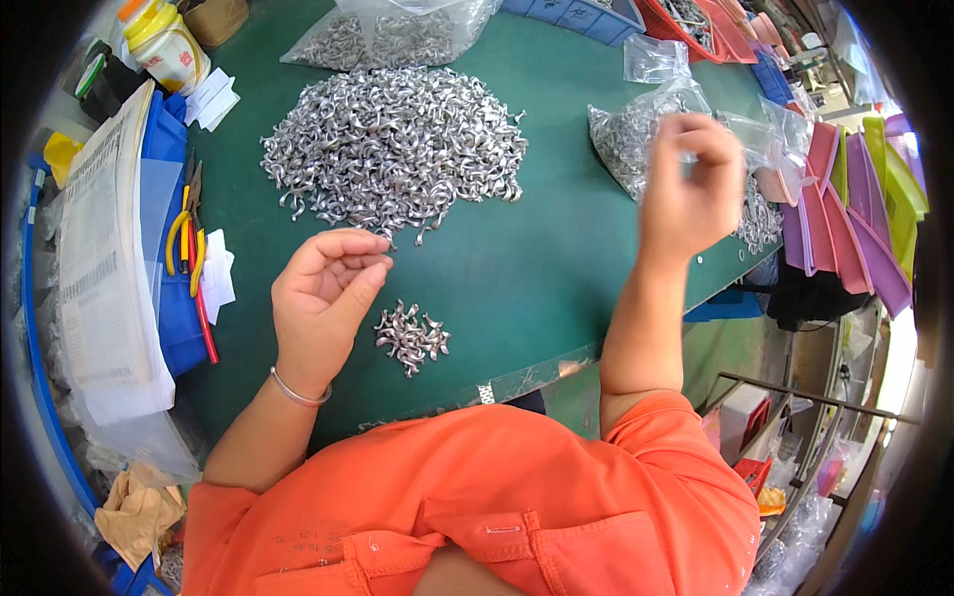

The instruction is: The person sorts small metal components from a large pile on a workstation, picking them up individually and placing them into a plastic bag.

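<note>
My left hand [330,290], with a metal bangle at the wrist, is over the green table just in front of a large heap of small curved silvery metal pieces [393,149]. Its fingers are curled and the thumb comes close to the index fingertip; whatever is between them is too small to make out. A little pile of the same kind of pieces [411,339] lies to the right of that wrist. Raised on the right, my right hand [694,184] is smeared by motion, its fingers bent, in front of a clear plastic bag of small metal parts [621,144].
Behind the heap sits another filled plastic bag [397,35]. Yellow-handled pliers [186,230] and a red pen [206,326] lie at left beside papers [109,258]. Pink, purple and green plastic trays [845,199] stand at right, near loose metal rings [760,223]. A blue crate [576,18] is behind.
</note>
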`<state>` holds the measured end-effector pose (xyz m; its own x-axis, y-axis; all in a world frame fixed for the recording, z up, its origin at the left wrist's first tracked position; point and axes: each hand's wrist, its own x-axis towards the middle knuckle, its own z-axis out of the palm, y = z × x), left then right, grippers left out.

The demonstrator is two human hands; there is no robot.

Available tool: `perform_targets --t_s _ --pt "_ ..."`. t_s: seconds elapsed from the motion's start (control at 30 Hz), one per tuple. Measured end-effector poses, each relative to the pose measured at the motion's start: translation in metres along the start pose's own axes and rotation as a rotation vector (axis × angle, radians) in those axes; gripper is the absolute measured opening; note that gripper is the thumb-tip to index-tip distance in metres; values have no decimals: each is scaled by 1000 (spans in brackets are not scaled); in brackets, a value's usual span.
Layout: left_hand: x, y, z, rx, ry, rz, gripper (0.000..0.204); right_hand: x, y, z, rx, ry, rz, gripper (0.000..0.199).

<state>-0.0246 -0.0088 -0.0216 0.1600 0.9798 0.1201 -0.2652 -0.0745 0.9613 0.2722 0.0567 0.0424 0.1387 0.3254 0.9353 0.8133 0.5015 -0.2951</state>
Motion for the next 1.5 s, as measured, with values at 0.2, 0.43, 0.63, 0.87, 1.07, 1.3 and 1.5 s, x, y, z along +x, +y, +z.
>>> perform_targets --t_s 0.2,0.43,0.63,0.87,1.07,1.3,1.5 --pt "1 -1 2 35 71 -84 17 1 19 -11 -251 -102 11 11" --pt "2 1 -4 48 94 -74 16 -56 -81 39 393 -1029 46 15" --pt "2 1 -1 56 48 -213 19 -71 -83 42 409 -1011 -16 16" --pt "7 10 -1 -126 -37 -454 16 -79 -98 37 771 -886 313 22" --pt "6 10 -3 -130 -8 -365 11 -77 -93 34 1056 -905 981 20" --pt "-2 7 2 337 -19 8 22 -82 -95 35 1029 -921 745 23" --pt "-4 9 5 242 -14 -12 23 -84 -95 35 1041 -875 690 23"
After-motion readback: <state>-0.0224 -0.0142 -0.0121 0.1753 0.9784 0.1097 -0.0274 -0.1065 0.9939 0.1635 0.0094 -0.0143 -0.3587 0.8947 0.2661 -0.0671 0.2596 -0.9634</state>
